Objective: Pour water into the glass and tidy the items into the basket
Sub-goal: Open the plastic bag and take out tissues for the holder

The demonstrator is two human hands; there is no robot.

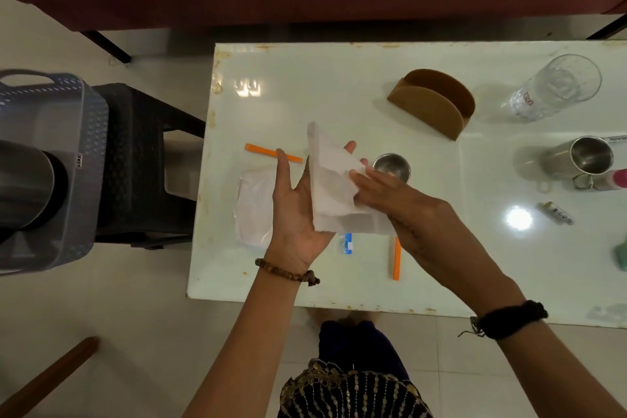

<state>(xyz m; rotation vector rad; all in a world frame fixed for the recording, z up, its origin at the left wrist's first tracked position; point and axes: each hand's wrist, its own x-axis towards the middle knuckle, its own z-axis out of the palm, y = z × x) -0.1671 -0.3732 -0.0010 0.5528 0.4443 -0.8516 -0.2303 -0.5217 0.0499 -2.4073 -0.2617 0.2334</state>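
Note:
A stack of white paper napkins (334, 180) is held above the white table (305, 92). My left hand (295, 210) lies palm up under the stack with straight fingers, thumb apart from it. My right hand (390, 190) grips the stack's right side, fingers curled over the paper. The clear glass (556, 88) lies tilted at the table's far right. The grey basket (78, 146) stands on a black stool (142, 153) left of the table, with a steel flask (23, 183) in it.
On the table are a brown napkin holder (434, 102), a small steel cup (392, 166), a steel mug (583, 159), two orange sticks (261, 149) (396, 258), a clear plastic bag (254, 207), a small blue item (347, 243) and a small tube (556, 213).

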